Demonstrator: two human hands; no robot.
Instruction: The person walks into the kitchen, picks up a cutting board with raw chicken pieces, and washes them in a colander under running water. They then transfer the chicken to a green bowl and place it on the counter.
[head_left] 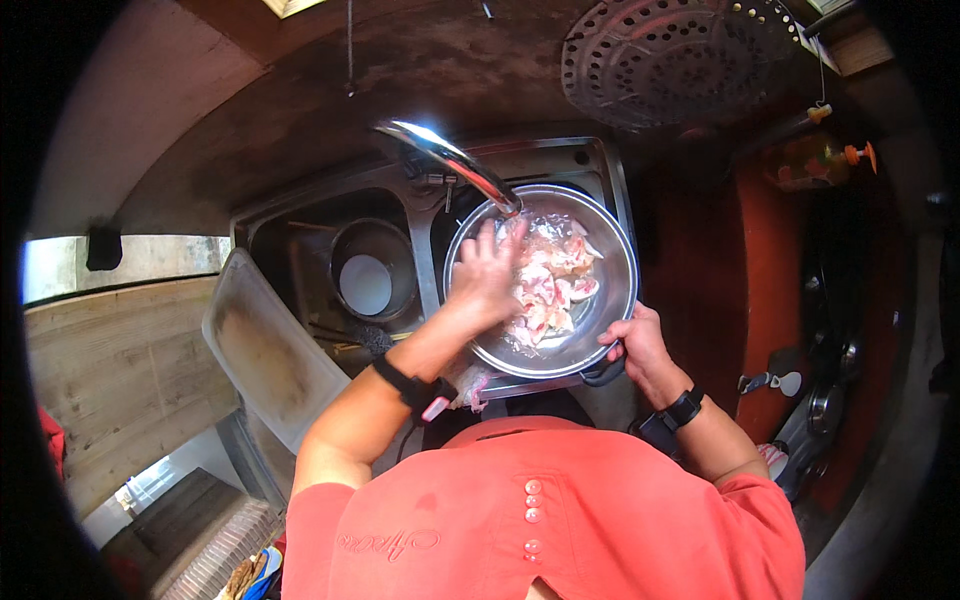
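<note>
The person wears a coral-red shirt with short sleeves in the same colour. Down its front runs a stitched placket with round, shiny, pale buttons. Curly stitched lettering in a matching red lies on the chest, and a small darker spot shows near it. A black strap with a small red-and-pale piece circles the left wrist; a black watch with a dark band sits on the right.

A steel sink carries pot and pan.
</note>
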